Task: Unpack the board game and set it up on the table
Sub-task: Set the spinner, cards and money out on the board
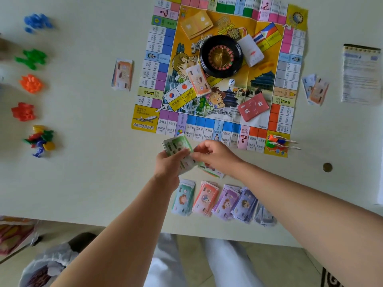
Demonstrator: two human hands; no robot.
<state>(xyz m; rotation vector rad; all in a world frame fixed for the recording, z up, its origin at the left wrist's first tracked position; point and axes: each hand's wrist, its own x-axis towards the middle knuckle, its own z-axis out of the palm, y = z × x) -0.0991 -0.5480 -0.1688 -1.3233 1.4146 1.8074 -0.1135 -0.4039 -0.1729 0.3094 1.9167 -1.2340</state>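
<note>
My forearms [124,224] reach over the worktop [93,172]. My left hand [169,162] grips a wad of green play notes [176,145], and my right hand [215,156] pinches its near edge, just above the sorted note piles [207,198]. The game board [145,119] lies unfolded beyond, carrying a roulette wheel [220,55].

arms: left forearm [124,224], right forearm [300,204], both bare | left grip [167,162], right grip [213,156]: bare hands | legs: pale grey trousers [228,266], bottom centre
</note>
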